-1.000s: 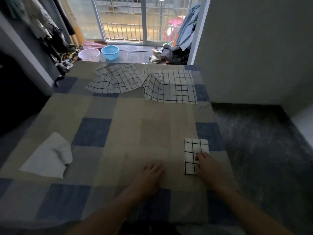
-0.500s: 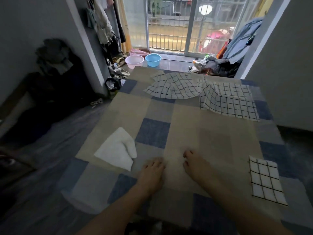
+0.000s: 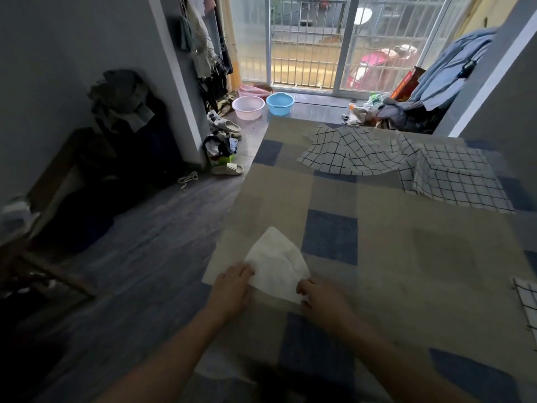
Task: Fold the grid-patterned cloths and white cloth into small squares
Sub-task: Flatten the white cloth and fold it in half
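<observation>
- The left hand [image 3: 232, 286] is resting on the left corner of the crumpled white cloth [image 3: 277, 264], its fingers lying fairly straight with the tips touching the cloth's edge; nothing is being gripped.
- The right hand [image 3: 321, 299] is sitting at the cloth's near right corner with its fingers curled down onto the edge; whether they are actually pinching the fabric cannot be told.
- The white cloth is lying between the two hands, near the left edge of the checked blue and beige bed cover [image 3: 406, 257], with one layer turned over itself and a point aiming away from the person.
- A folded white cloth with a black grid pattern [image 3: 527, 303] is lying at the right edge of the bed, well apart from the hands and partly cut off by the frame.
- Two loose grid-patterned cloths are lying unfolded at the far end of the bed: a rumpled one [image 3: 351, 154] towards the far left and a finer-gridded one [image 3: 456, 177] towards the far right, their edges overlapping.
- Beyond the far left corner of the bed, a pale pink plastic basin [image 3: 248, 107] and a blue plastic basin [image 3: 279, 103] are standing side by side on the floor in front of a barred glass door [image 3: 334, 42].
- Pale sandals [image 3: 228, 168] are lying on the grey floor beside the bed's left edge.
</observation>
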The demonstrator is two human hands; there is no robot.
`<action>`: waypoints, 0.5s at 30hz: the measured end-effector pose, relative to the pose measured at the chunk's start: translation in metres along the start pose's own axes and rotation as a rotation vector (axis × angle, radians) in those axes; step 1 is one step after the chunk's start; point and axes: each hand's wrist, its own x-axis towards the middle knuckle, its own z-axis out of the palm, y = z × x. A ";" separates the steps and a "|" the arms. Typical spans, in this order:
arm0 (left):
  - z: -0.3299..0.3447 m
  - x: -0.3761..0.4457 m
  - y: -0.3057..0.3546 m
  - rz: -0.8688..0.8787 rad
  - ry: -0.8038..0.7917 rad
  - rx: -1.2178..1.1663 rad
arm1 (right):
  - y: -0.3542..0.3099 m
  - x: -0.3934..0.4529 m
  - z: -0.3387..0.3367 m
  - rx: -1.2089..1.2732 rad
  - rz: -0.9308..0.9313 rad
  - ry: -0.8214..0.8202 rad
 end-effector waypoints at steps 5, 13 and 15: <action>0.007 0.012 -0.016 0.017 -0.134 0.048 | -0.011 0.009 0.012 -0.032 -0.071 -0.056; -0.013 0.033 -0.018 0.073 -0.147 0.312 | -0.005 0.029 0.017 -0.142 -0.051 -0.076; -0.016 0.037 -0.019 0.083 -0.177 0.308 | -0.006 0.034 0.018 -0.161 -0.021 -0.080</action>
